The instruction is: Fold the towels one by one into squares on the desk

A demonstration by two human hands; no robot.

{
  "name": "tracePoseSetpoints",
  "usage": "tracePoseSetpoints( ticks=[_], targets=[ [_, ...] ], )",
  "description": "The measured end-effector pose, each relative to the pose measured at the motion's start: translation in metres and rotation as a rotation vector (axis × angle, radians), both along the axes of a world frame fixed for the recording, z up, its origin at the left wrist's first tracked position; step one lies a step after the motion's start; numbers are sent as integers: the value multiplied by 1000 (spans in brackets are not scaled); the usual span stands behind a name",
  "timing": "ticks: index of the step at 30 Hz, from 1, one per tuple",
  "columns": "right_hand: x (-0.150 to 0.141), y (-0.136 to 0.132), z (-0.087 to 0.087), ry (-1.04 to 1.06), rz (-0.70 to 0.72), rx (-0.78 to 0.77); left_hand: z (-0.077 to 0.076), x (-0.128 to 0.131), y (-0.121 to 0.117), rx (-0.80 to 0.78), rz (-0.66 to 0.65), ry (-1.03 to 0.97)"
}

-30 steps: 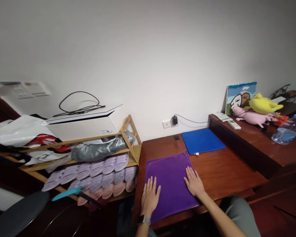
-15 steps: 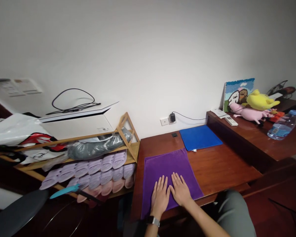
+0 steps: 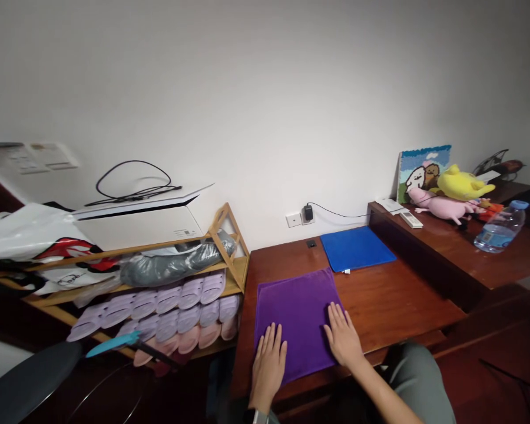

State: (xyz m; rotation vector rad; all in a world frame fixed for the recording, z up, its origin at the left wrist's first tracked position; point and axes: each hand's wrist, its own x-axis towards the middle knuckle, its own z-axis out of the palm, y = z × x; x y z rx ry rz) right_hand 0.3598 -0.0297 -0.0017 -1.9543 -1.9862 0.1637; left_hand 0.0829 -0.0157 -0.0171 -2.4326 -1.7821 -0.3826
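At about 10 o'clock from the purple cloth, a wooden rack carries rows of slippers, lined up side by side, which probably lets many share its tiers. A white box lies along its top, giving the coiled black cable a raised resting place. The left hand is open, fingers straight and slightly parted, at the purple cloth's 7 to 8 o'clock edge; it grips nothing, and its flat contact would spread pressure and resist sliding. The purple cloth lies spread on the brown surface, which supports it fully enough to keep its folds from sagging. The right hand, also open and holding nothing, lies across its 3 to 4 o'clock edge, so the two hands bracket the fabric. How hard either presses, I cannot tell. The blue cloth lies flat at 1 o'clock, apart from both hands. On the raised ledge at 2 o'clock, the yellow plush toy rests on the pink one, and a bottle stands upright on its base.
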Motion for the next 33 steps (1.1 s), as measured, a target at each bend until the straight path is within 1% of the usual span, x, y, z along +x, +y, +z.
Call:
tracePoseSetpoints(
  ticks=[2, 5, 7, 9, 11, 13, 17, 19, 21, 23, 25, 28, 31, 33],
  targets=[
    [-25, -1, 2, 19, 69, 13, 2, 15, -3, -24, -60, 0],
    [-52, 1, 2, 39, 138, -40, 4, 30, -1, -74, -118, 16],
    [-61, 6, 1, 40, 154, -75, 8, 34, 4, -101, -116, 24],
    [-61, 10, 2, 40, 163, -89, 11, 31, 8, -125, -112, 30],
    [-54, 13, 3, 41, 162, -91, 12, 23, 11, -135, -102, 33],
    [-40, 12, 0, 33, 133, -97, 9, 10, 9, -122, -64, 33],
    [3, 1, -14, 0, 11, -103, -3, -24, -4, -72, 51, 35],
    [24, -7, -23, -8, -27, -100, -10, -39, -10, -51, 104, 41],
    [38, -13, -27, -13, -35, -98, -14, -47, -14, -33, 137, 48],
    [42, -15, -26, -19, -28, -90, -15, -47, -16, -10, 145, 43],
    [33, -14, -20, -22, -15, -63, -12, -37, -15, 20, 137, 19],
    [0, -8, -6, -8, 45, 0, -1, -3, -12, 51, 63, -29],
    [-40, -2, 5, 12, 154, 7, 11, 36, -7, 3, -84, -35],
    [-57, -1, 7, 21, 214, -21, 13, 51, -4, -62, -146, -15]
  ],
)
